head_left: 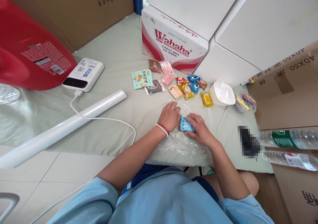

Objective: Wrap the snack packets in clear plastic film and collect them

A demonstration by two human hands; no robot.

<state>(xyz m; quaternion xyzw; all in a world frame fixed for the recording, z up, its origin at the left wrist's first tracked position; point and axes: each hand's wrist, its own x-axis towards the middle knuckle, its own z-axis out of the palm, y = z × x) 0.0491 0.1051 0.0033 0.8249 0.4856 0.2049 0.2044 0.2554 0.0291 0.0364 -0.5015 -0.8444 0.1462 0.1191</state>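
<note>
On a crumpled clear plastic bag (171, 145) lies a small light-blue snack packet (186, 124) with a bit of red at its lower left edge. My right hand (201, 131) grips this packet, fingers over its top and thumb along its near side. My left hand (169, 118), with a ring and wrist bands, rests palm down on the plastic just left of the packet, fingers laid out. Beyond the hands are a yellow packet (207, 99), a green packet (142, 79), a pink packet (168, 77) and several other small snacks.
A white plastic bowl (223, 93) stands right of the snacks. Behind is a Wahaha water carton (171, 40). On the left are a white tube (74, 124), a white device (84, 73) with a cable and a red jug (32, 48). Plastic bottles (288, 159) lie at right.
</note>
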